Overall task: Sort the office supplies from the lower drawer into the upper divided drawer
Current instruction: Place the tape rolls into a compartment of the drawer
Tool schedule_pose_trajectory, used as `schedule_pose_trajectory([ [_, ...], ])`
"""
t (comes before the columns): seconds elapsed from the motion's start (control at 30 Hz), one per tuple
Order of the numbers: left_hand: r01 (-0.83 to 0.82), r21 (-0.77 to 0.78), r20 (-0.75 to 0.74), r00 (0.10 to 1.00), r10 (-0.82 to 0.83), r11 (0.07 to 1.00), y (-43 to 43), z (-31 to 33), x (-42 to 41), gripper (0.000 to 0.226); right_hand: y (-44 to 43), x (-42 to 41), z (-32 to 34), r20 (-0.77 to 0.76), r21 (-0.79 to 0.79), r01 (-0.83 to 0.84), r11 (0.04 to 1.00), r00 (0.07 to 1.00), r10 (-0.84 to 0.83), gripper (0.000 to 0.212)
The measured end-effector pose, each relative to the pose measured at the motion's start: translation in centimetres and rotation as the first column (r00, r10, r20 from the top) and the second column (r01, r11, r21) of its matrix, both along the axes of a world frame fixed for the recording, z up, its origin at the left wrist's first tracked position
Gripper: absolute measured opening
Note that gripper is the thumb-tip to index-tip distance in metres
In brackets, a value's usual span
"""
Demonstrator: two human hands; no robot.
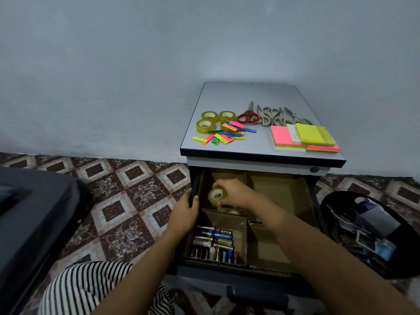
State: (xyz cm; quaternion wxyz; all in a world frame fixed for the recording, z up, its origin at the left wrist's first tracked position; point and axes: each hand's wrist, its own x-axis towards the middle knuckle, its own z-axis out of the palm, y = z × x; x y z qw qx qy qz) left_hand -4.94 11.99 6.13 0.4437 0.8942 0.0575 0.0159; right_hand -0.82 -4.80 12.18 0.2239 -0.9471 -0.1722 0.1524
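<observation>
Your right hand (236, 193) pinches the clear tape roll (215, 196) by its rim, held on edge with the hole facing you, over the rear-left compartment of the divided drawer (304, 198); another roll (233, 211) lies just below. Your left hand (185, 214) grips the drawer's left wall

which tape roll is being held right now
The yellowish clear tape roll pinched in the right hand, over the upper drawer's back-left compartment. The three rolls on the grey cabinet top sit untouched.

Pale blue-grey wall (113, 64) meets maroon diamond-patterned floor tiles (136, 192), dark furniture (34, 212) at left.
</observation>
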Motion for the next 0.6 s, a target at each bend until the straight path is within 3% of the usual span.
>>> schedule_pose_trajectory([
  [0.17,-0.013,-0.038,-0.018,1.0,0.012,0.999,0.3,-0.3,-0.1,0.046,1.2,0.7,-1.7,-0.064,-0.151,-0.054,0.987,0.997,0.045,0.057],
  [0.43,-0.03,-0.06,-0.052,0.998,0.027,0.998,0.2,-0.1,-0.3,0.048,1.6,0.9,-3.0,-0.18,-0.171,-0.093,0.981,0.982,0.061,0.058],
  [0.6,-0.038,-0.046,-0.04,0.999,0.036,0.998,0.0,0.1,-0.5,0.048,1.8,0.9,-3.0,-0.197,-0.2,-0.077,0.977,0.98,0.036,0.047],
])
